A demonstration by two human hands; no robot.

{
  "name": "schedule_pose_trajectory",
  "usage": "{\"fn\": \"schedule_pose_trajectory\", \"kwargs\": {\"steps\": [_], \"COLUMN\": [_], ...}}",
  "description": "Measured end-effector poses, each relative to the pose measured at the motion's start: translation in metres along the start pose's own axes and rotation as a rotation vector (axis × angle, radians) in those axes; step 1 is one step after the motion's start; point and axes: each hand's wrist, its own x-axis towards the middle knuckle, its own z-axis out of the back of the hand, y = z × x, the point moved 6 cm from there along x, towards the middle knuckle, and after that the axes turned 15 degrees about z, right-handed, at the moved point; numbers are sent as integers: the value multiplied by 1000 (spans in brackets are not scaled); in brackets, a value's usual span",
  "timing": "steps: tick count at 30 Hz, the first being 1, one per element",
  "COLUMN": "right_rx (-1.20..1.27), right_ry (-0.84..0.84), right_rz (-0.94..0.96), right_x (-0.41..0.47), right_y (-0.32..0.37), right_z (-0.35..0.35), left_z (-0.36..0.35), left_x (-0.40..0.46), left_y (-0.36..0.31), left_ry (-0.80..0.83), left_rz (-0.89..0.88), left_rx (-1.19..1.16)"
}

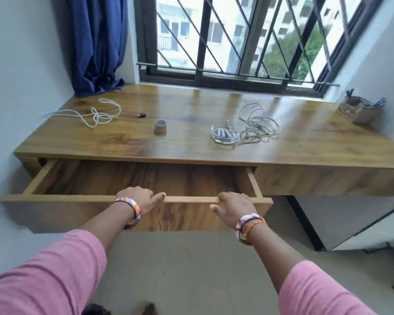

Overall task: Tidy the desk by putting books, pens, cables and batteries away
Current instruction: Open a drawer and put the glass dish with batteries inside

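Both hands on the front edge of the wide wooden drawer (137,201) under the wooden bench (191,146): left hand (138,198) and right hand (231,206) each curl fingers over the top rim, thumbs outside. Two-point grip likely keeps the drawer square on its runners. Drawer is out, what shows of its inside looks bare, so likely staging for stowing. Relative to the drawer: white tangled cable (93,114) on the bench far left behind it, small dark battery (142,115) and round tape-like roll (160,126) behind its middle, clear glass dish of grey batteries (224,134) with thin grey cable (258,123) behind its right end, woven pen holder (358,109) far right. No books visible.
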Motion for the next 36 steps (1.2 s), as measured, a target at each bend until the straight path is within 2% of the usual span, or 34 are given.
{"fn": "schedule_pose_trajectory", "kwargs": {"steps": [4, 7, 14, 19, 23, 25, 28, 31, 33, 34, 36], "right_rx": [195, 320, 301, 320, 404, 443, 515, 574, 582, 572, 537], "right_ry": [109, 232, 533, 700, 796, 860, 955, 1005, 986, 981, 985], "right_rz": [-41, 1, 48, 52, 88, 86, 65, 52, 42, 45, 75], "right_x": [-25, -45, -88, -121, -146, -158, -179, -197, -200, -201, -199], "right_y": [-3, -4, 13, 27, 35, 37, 39, 43, 43, 44, 45], "right_z": [3, -2, -12, -20, -35, -45, -62, -71, -69, -68, -66], "left_z": [-10, -18, -41, -54, -53, -51, -48, -66, -65, -67, -71], "left_x": [-33, -56, -105, -139, -176, -189, -205, -213, -212, -211, -208], "left_y": [2, 8, 19, 21, 16, 14, 2, -6, -14, -13, -4], "left_ry": [95, 169, 386, 669, 842, 823, 682, 686, 636, 629, 645], "left_rz": [-58, -78, -83, -28, -2, -1, -30, -66, -177, -173, -35], "left_rx": [105, 115, 70, 10, 113, 317, 633, 594, 537, 488, 404]}}
